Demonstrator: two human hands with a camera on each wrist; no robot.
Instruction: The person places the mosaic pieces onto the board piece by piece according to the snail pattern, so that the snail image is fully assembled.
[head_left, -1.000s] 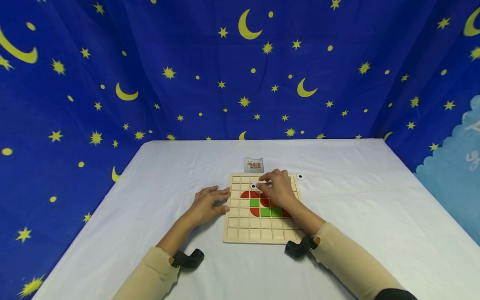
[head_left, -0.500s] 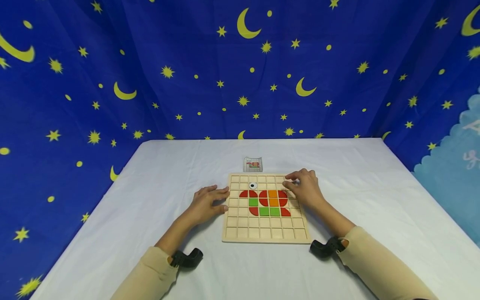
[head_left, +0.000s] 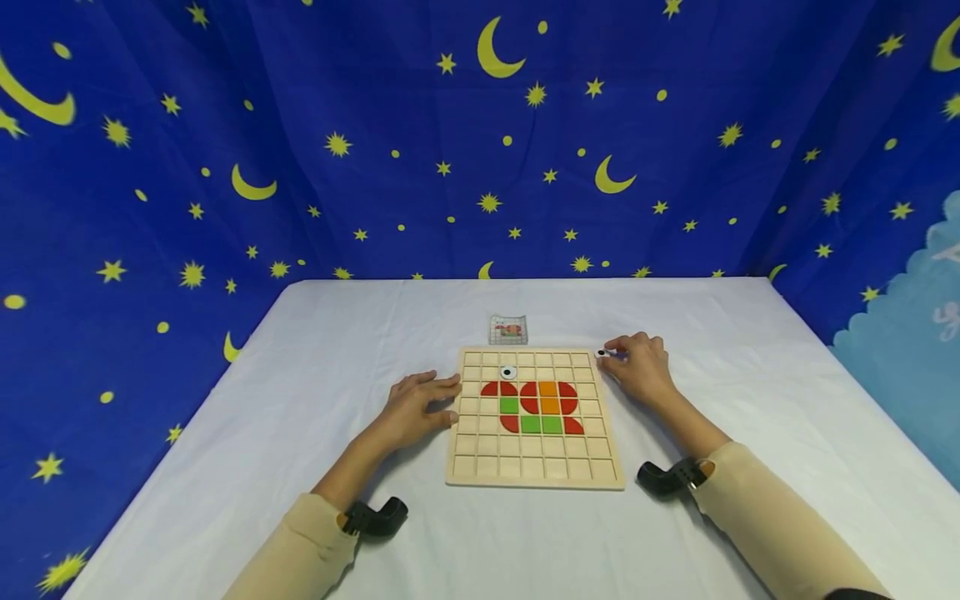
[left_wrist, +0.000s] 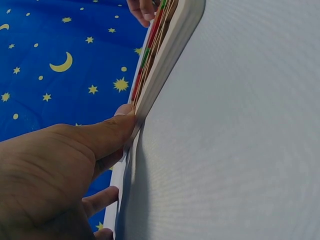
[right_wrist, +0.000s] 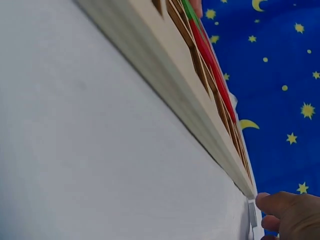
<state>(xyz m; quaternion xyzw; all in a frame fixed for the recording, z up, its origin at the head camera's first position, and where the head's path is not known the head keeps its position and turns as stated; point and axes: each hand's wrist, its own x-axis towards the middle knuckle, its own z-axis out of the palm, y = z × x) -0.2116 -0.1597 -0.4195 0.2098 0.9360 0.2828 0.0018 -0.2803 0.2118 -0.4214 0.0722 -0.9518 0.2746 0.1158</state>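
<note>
The square wooden grid board [head_left: 525, 471] lies on the table with red, green and orange tiles [head_left: 549, 405] set in its cells. One round white eye piece [head_left: 508, 372] with a black dot sits in an upper cell. My left hand [head_left: 415, 410] rests along the board's left edge, fingers extended; its thumb [left_wrist: 122, 112] touches the edge in the left wrist view. Just outside the board's top right corner, my right hand [head_left: 641, 367] pinches a second eye piece [head_left: 602, 353] between thumb and fingers. In the right wrist view, curled fingers [right_wrist: 280, 205] show at that corner.
Behind the board lies a small picture card [head_left: 508, 330] with a gridded pattern of coloured shapes. White cloth [head_left: 360, 333] covers the table, and a blue curtain [head_left: 420, 100] with moons and stars stands around it. Each wrist carries a black camera mount [head_left: 377, 518].
My right hand has moved right, from over the board's upper part to the eye piece beyond its corner, uncovering the orange and red tiles. The left hand stays put.
</note>
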